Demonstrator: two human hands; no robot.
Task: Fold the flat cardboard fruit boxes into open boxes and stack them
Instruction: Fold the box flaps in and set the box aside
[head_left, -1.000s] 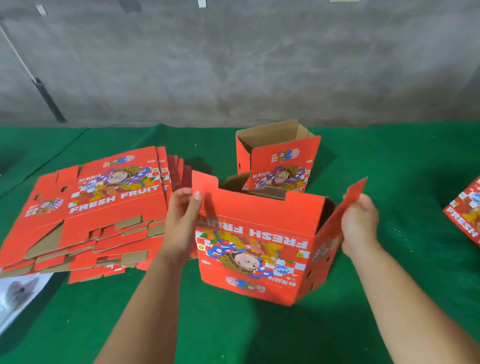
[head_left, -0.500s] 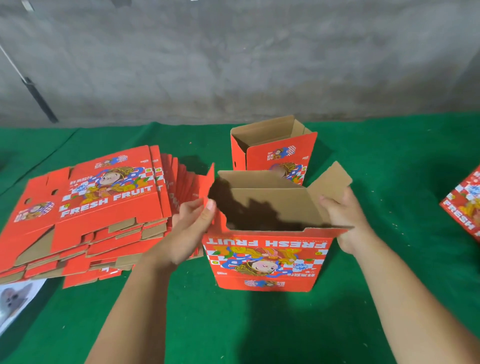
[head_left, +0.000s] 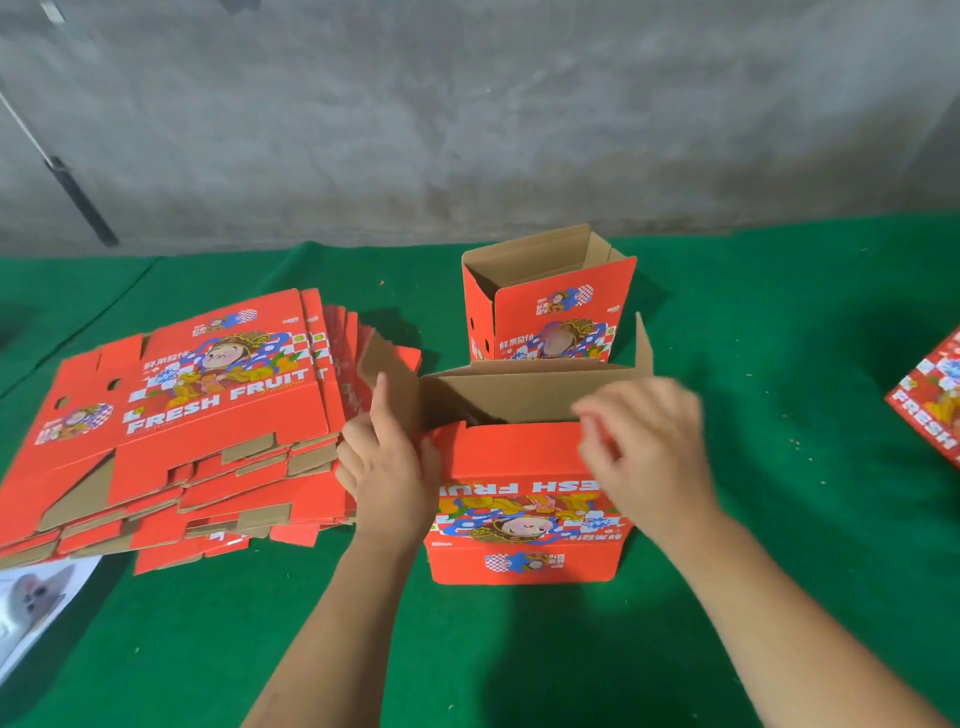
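Observation:
A red fruit box (head_left: 524, 540) stands upside down on the green cloth in front of me, its print inverted and its brown flaps partly folded over the top. My left hand (head_left: 387, 467) presses against the box's left end, fingers on the raised left flap. My right hand (head_left: 644, 447), blurred by motion, lies over the near red flap at the box's right top, fingers curled. Behind it stands a finished open box (head_left: 550, 312). A fanned pile of flat red boxes (head_left: 208, 415) lies to the left.
Another flat red box (head_left: 935, 405) pokes in at the right edge. A white printed sheet (head_left: 31, 603) lies at the lower left. A grey concrete wall (head_left: 467, 114) rises behind the green cloth (head_left: 779, 519), and a dark rod (head_left: 78, 202) leans on it at left.
The box went from tilted with its side flap held out to standing flat. The near red flap has come down over the opening, and my right hand moved from the right flap onto the top.

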